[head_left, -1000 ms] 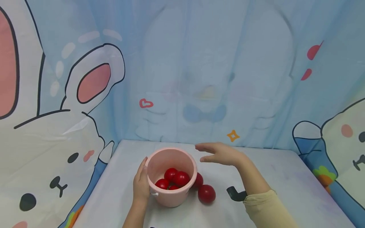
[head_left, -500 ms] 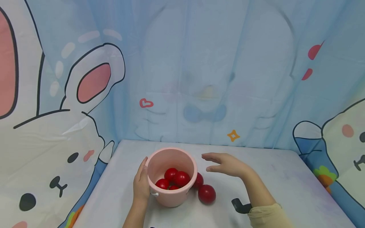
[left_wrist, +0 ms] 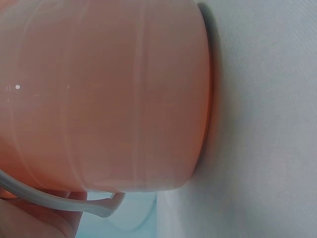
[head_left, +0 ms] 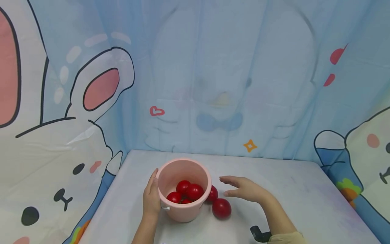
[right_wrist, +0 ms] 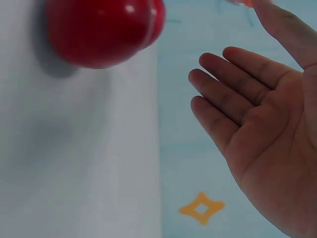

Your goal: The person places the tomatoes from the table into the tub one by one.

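A pink bucket [head_left: 184, 215] with a white handle [left_wrist: 59, 202] stands upright on the white table. Several glossy red tomatoes [head_left: 195, 191] lie inside it. My left hand [head_left: 151, 200] rests along the bucket's left side, fingers extended against the outer wall near the rim. Two more red tomatoes are on the table just right of the bucket: the nearer tomato [head_left: 221, 208] in full view, the farther tomato [head_left: 213, 194] partly hidden by the bucket. Above and right of them, my right hand [head_left: 248, 189] is held in the air, fingers extended and thumb apart, holding nothing.
A white table [head_left: 304, 196] spreads out to the right, its back edge meeting a blue curtain [head_left: 219, 67] with cartoon prints. A black strap piece [head_left: 259, 234] shows at my right wrist. Printed rabbits cover the left and right side cloths.
My right hand has drawn back from beside the bucket's rim, moving right and toward me, and lower in the head view. My left hand, the bucket and the tomatoes stay put.
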